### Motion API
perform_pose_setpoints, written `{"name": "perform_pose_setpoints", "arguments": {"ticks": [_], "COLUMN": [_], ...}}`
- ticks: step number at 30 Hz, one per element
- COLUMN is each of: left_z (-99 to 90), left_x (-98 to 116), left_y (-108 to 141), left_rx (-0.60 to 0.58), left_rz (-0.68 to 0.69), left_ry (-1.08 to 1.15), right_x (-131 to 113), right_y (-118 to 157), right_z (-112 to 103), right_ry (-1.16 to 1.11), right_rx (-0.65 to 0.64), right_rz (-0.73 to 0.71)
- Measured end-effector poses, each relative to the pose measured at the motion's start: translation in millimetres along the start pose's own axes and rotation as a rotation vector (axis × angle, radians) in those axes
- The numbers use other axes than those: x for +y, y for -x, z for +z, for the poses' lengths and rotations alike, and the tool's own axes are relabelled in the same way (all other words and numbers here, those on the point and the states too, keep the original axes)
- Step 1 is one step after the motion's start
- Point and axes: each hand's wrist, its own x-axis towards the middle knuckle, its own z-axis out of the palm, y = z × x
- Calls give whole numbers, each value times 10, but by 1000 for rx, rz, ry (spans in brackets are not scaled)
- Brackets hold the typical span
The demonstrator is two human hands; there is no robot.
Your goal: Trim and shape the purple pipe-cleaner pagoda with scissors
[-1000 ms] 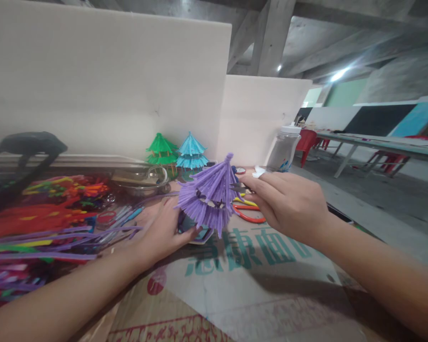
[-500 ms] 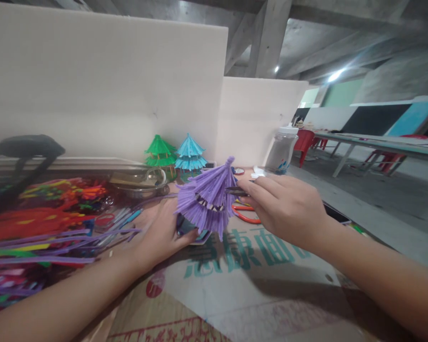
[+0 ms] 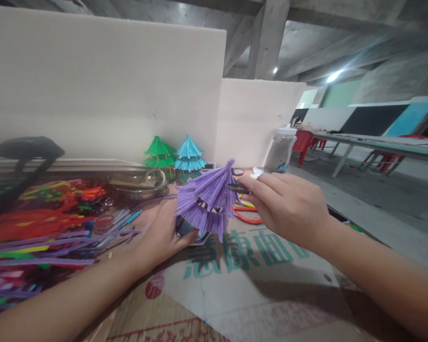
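A purple two-tiered pavilion model (image 3: 209,199), its roofs made of fuzzy pipe cleaners, tilts to the right above the cardboard. My left hand (image 3: 162,225) is closed around its dark base, low on the left side; part of the fingers is hidden behind the roofs. Dark, pointed tweezers (image 3: 238,188) are pinched in my right hand (image 3: 288,204), their tips against the right side of the upper roof. Behind stand a green pavilion model (image 3: 159,152) and a light blue one (image 3: 189,154). Red-handled pliers (image 3: 248,216) lie under my right hand.
Colourful pipe cleaners (image 3: 39,261) are heaped on the left, near a metal bowl (image 3: 139,190). A clear bottle (image 3: 281,147) stands at the back right before a white foam board (image 3: 103,90). Printed cardboard (image 3: 235,294) covers the table. Red chairs (image 3: 302,142) stand beyond.
The tweezers and my right hand have shifted very slightly at the upper roof. My left hand keeps its hold, and the pavilion model stays nearly in place.
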Motion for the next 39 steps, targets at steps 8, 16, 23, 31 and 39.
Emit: {"name": "perform_pose_setpoints", "arguments": {"ticks": [8, 16, 23, 31, 39], "left_z": [32, -6, -109, -147, -57], "left_x": [-23, 27, 179, 216, 152], "left_y": [9, 13, 14, -8, 11], "left_rx": [35, 11, -21, -25, -18], "left_rz": [18, -11, 50, 68, -15], "left_ry": [2, -19, -86, -88, -77], "right_x": [18, 0, -5, -20, 23], "right_y": [9, 51, 128, 97, 56], "right_z": [27, 20, 42, 47, -36], "right_ry": [1, -163, -230, -185, -238], "right_rx": [9, 94, 112, 118, 119], "right_rz": [12, -28, -141, -147, -2]}}
